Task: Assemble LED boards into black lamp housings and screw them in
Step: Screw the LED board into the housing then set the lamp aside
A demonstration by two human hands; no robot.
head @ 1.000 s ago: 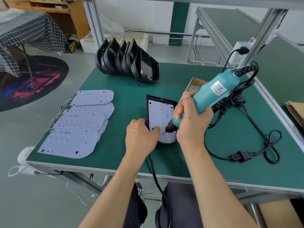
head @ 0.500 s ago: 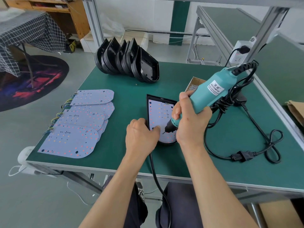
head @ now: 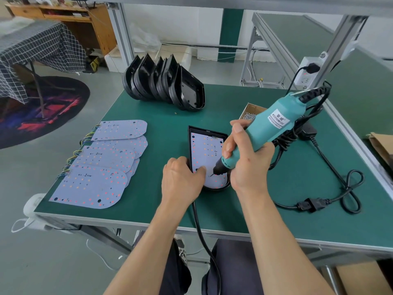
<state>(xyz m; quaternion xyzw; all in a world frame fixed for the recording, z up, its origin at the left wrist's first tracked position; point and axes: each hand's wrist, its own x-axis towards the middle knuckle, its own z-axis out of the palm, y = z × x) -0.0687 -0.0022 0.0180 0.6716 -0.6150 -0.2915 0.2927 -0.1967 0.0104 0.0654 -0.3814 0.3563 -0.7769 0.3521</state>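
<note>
The right hand [head: 247, 165] wraps its fingers round a teal electric screwdriver [head: 263, 133], tilted with its tip down on the near end of a white LED board [head: 205, 154]. The board lies inside a black lamp housing [head: 190, 145] at the middle of the green table [head: 276, 199], toward its near edge. The left hand [head: 180, 179] rests on the housing's near left rim, fingers loosely curled, fingertips on the board. Spare LED boards [head: 102, 165] overlap along the left edge; empty housings [head: 165, 84] stand nested at the far edge. A screw box [head: 249, 112] sits behind the screwdriver; a black cable [head: 331, 201] loops near the right edge.
</note>
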